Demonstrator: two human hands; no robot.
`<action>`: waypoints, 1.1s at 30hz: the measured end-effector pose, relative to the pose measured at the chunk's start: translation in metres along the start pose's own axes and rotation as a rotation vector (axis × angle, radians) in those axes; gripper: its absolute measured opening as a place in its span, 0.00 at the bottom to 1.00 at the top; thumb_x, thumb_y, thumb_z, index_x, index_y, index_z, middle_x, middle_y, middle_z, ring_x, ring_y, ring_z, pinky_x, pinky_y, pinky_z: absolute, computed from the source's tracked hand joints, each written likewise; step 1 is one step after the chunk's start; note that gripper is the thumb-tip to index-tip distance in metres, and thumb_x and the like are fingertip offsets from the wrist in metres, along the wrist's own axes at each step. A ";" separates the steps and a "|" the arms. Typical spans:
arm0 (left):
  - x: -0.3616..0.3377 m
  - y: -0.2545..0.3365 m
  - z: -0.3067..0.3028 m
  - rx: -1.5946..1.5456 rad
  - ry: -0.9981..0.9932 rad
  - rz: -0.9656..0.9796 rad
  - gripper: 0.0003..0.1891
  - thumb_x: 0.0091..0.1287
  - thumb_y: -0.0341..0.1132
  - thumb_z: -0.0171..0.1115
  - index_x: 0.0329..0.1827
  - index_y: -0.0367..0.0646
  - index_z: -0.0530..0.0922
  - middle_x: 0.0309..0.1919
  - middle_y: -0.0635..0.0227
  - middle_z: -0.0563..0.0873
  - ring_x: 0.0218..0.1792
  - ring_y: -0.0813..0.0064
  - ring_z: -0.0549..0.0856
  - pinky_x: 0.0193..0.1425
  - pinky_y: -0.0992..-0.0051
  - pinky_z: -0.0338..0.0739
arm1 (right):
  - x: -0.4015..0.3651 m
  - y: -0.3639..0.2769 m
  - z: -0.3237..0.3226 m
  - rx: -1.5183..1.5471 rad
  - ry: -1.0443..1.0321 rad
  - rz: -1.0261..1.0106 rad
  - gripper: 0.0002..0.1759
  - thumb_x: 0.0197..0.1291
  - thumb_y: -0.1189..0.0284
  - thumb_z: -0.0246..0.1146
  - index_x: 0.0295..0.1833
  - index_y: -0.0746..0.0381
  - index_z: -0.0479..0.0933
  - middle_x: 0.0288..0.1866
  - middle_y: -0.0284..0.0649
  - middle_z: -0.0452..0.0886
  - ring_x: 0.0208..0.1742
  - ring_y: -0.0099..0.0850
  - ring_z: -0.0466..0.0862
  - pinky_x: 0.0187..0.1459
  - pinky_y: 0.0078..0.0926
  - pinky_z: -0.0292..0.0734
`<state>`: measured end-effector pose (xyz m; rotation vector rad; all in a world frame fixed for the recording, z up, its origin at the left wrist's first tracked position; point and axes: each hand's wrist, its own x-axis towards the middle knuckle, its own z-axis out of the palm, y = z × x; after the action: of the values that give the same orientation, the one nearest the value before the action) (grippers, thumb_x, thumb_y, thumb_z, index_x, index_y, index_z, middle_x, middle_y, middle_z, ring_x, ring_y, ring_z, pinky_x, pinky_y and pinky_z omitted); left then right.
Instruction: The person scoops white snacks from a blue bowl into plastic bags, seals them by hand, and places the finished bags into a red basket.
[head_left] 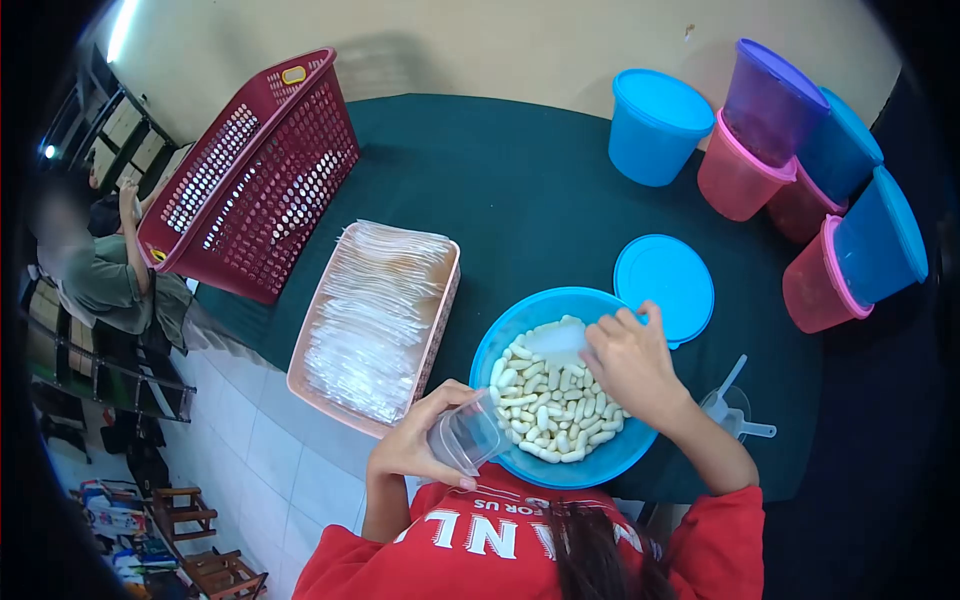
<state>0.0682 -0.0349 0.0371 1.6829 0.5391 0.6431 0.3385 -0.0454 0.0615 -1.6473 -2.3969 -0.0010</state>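
My left hand (418,442) is closed round a small clear plastic container (466,434), tilted at the left rim of a round blue tub (486,345). Pale, finger-shaped snack pieces (560,410) fill much of the tub. Over them, my right hand (632,360) grips a translucent white scoop (556,342), whose bowl rests among the pieces near the far side; its handle is hidden by my fingers. Behind the tub lies a round blue lid (664,288).
A pink basket (300,375) of stacked clear packets and a tall maroon basket (265,200) stand left. Lidded tubs (655,130) in blue, pink and purple line the back right. More scoops (740,420) lie at right. Another person (115,275) sits beyond the table.
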 end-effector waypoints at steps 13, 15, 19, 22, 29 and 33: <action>0.008 -0.008 0.013 -0.335 0.169 0.033 0.47 0.29 0.42 0.78 0.58 0.39 0.65 0.43 0.66 0.70 0.46 0.73 0.70 0.50 0.74 0.62 | 0.022 0.006 0.036 0.122 -0.138 -0.114 0.09 0.50 0.75 0.55 0.39 0.57 0.74 0.31 0.36 0.75 0.43 0.31 0.74 0.52 0.44 0.56; 0.010 -0.005 0.015 -0.220 0.225 -0.003 0.46 0.32 0.46 0.76 0.58 0.39 0.66 0.40 0.66 0.71 0.43 0.74 0.70 0.48 0.75 0.62 | 0.019 -0.002 0.042 0.120 -0.150 -0.186 0.09 0.50 0.75 0.55 0.39 0.57 0.74 0.31 0.36 0.76 0.43 0.31 0.74 0.51 0.44 0.56; 0.006 -0.013 0.020 -0.350 0.277 -0.048 0.46 0.33 0.44 0.75 0.59 0.40 0.64 0.40 0.66 0.71 0.44 0.75 0.70 0.49 0.76 0.62 | 0.013 -0.002 0.035 0.184 -0.307 -0.192 0.05 0.50 0.73 0.57 0.35 0.56 0.75 0.28 0.36 0.76 0.41 0.32 0.75 0.51 0.43 0.56; 0.006 -0.007 0.022 -0.369 0.302 -0.084 0.46 0.33 0.43 0.74 0.59 0.41 0.64 0.40 0.66 0.71 0.44 0.76 0.70 0.49 0.76 0.62 | 0.004 0.005 0.023 0.295 -0.468 -0.113 0.06 0.53 0.69 0.55 0.29 0.58 0.74 0.23 0.37 0.76 0.35 0.34 0.76 0.50 0.43 0.55; 0.002 0.007 0.009 -0.260 0.159 -0.126 0.46 0.34 0.40 0.74 0.60 0.40 0.61 0.43 0.65 0.71 0.47 0.73 0.71 0.52 0.74 0.64 | -0.007 0.001 0.039 0.427 -0.628 -0.088 0.14 0.60 0.65 0.48 0.32 0.61 0.75 0.25 0.43 0.76 0.34 0.39 0.76 0.47 0.46 0.57; -0.003 0.025 0.003 -0.088 0.231 -0.054 0.50 0.33 0.41 0.74 0.62 0.39 0.58 0.49 0.60 0.70 0.53 0.68 0.70 0.57 0.69 0.63 | -0.003 0.013 0.026 0.517 -0.652 -0.028 0.15 0.60 0.66 0.47 0.32 0.63 0.76 0.26 0.46 0.77 0.35 0.40 0.77 0.46 0.44 0.62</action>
<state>0.0682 -0.0441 0.0609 1.5163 0.7076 0.8158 0.3463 -0.0399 0.0343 -1.5015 -2.5103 1.2083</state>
